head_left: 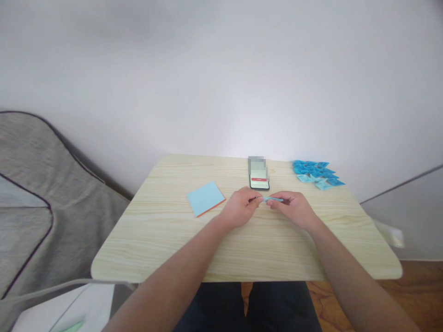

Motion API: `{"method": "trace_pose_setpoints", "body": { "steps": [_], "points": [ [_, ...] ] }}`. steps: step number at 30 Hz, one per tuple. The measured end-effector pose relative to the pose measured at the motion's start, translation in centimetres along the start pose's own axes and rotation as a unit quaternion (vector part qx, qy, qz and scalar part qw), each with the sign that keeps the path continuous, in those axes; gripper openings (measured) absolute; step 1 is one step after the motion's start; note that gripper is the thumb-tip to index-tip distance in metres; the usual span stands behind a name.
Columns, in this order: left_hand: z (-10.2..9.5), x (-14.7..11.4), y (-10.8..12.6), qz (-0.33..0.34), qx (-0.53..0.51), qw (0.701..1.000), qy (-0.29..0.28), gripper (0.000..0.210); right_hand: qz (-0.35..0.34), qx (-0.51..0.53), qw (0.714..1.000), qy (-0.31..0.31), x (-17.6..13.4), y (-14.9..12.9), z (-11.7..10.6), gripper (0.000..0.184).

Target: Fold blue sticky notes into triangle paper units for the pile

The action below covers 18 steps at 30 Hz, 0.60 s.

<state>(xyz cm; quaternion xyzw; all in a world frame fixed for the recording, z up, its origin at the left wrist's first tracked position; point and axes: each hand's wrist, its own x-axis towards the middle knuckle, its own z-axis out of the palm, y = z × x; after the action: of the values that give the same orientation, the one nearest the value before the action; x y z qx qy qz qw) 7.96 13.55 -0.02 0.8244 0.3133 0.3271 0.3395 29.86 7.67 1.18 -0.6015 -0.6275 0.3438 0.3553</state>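
Note:
Between my two hands is a small light-blue folded paper [273, 198], seen nearly edge-on. My left hand [241, 206] pinches its left end with thumb and fingers. On the other end, the thumb and fingers of my right hand [294, 208] are closed as well. The paper is held just above the table, in front of a phone [259, 175] whose screen is lit and partly blurred out. Left of my left hand lies a stack of light-blue square paper [206, 198] with an orange lower edge.
Folded blue paper pieces [314, 171], several darker and a few lighter, lie grouped at the table's back right. The pale wooden table [166, 240] stands against a white wall [207, 83]. Grey fabric [76, 203] bulges at the left, beside a white surface [69, 309] below.

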Motion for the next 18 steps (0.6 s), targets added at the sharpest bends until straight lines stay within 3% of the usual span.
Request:
{"method": "trace_pose_setpoints", "body": {
  "steps": [9,18],
  "points": [
    [0.4,0.1,-0.2,0.037,0.037,0.998,-0.027,0.032,0.012,-0.076,0.997,-0.010,-1.8,1.3,-1.5,0.034],
    [0.7,0.1,-0.8,0.033,0.080,0.996,-0.007,0.025,-0.002,-0.107,0.994,0.020,-1.9,1.2,-1.7,0.030]
  ]
}}
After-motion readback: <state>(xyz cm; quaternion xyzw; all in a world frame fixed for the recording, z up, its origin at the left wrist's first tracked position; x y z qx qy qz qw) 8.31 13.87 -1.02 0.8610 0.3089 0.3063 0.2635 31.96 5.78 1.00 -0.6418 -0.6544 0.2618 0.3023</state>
